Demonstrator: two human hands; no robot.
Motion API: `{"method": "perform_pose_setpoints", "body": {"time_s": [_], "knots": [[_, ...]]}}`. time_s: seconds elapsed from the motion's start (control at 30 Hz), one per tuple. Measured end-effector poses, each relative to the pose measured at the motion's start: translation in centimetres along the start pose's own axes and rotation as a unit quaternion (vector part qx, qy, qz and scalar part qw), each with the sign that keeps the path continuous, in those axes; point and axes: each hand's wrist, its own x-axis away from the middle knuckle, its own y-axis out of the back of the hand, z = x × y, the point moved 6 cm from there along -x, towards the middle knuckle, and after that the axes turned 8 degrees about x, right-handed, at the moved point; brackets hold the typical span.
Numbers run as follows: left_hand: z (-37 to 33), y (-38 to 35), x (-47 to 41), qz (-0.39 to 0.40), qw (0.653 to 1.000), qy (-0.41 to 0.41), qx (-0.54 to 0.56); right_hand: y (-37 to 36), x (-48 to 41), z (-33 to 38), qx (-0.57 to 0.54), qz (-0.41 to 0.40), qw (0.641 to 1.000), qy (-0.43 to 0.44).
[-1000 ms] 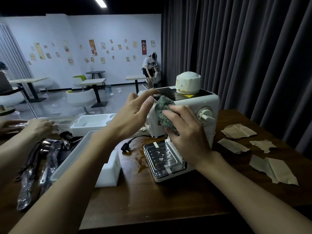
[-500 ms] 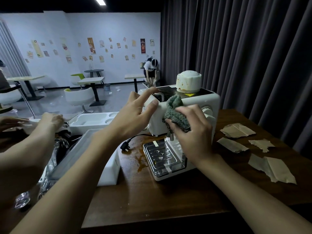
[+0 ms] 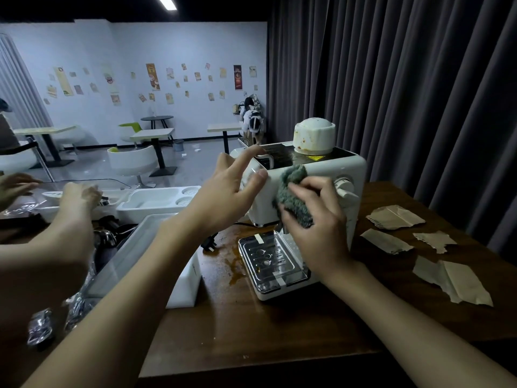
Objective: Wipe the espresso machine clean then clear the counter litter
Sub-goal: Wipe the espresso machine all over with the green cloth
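— Right grip (image 3: 316, 219): fingers curled round a bunched green-grey cloth (image 3: 293, 197), pressing it to the front face of the espresso machine (image 3: 335, 166). Left grip (image 3: 226, 191) holds nothing; fingers spread, thumb braced on the machine's left front corner.
— Change over the last second?
— Cloth has slid across the front face, away from the left corner toward the dial (image 3: 345, 187). Its top now reaches the upper edge. Left grip has stayed put.
— Meaning for the task?
— Wiping under way, front panel partly covered. Stained white cap (image 3: 314, 134) on top of the machine looks untouched, and so does the drip tray (image 3: 268, 259) at its foot. Brown spill (image 3: 232, 259) on the bench (image 3: 265, 326) just left of the tray. Torn paper scraps (image 3: 396, 217) lie right of the machine, well apart from both grips. Litter step not begun, I judge.
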Motion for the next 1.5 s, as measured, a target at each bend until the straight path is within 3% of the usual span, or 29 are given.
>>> {"method": "perform_pose_setpoints", "body": {"time_s": [0.1,0.2,0.3,0.4,0.6,0.77,0.87,1.1,1.23,1.37,1.5], "knots": [[-0.2,-0.1,0.1,0.001,1.000,0.003,-0.001,-0.7,2.2,-0.4,0.005,0.036,0.999,0.027],[-0.7,-0.3,0.4,-0.004,1.000,-0.001,-0.004,-0.3,1.4,-0.9,-0.003,0.040,0.999,0.000],[-1.0,-0.4,0.6,-0.020,1.000,-0.007,-0.012,1.3,-1.3,-1.7,0.006,-0.029,0.998,-0.061],[-0.9,-0.4,0.6,-0.038,0.999,-0.014,-0.009,2.2,-2.6,-2.1,0.033,-0.064,0.996,-0.054],[-0.9,-0.6,0.5,-0.047,0.999,-0.010,-0.015,1.1,1.6,-2.8,0.058,-0.005,0.997,-0.051],[-0.8,-0.7,0.5,-0.045,0.999,-0.009,-0.016,2.0,-0.1,-2.7,0.017,-0.031,0.995,-0.093],[-1.0,-0.6,0.5,-0.046,0.999,-0.005,-0.010,2.1,-0.2,-2.2,0.061,-0.029,0.996,-0.061],[-2.5,-0.8,0.2,-0.062,0.993,0.010,-0.101,1.4,1.3,-2.4,0.104,0.062,0.992,-0.032],[-2.7,-1.2,-0.2,-0.077,0.990,0.023,-0.113,2.5,-2.1,-2.3,0.101,0.035,0.993,-0.050],[-2.1,-1.5,-0.3,-0.080,0.996,0.019,-0.036,3.5,-2.9,-3.7,0.133,0.032,0.990,-0.046],[-1.8,-1.6,-0.4,-0.082,0.997,-0.007,-0.008,5.4,-3.4,-6.8,0.042,-0.043,0.988,-0.145]]}}
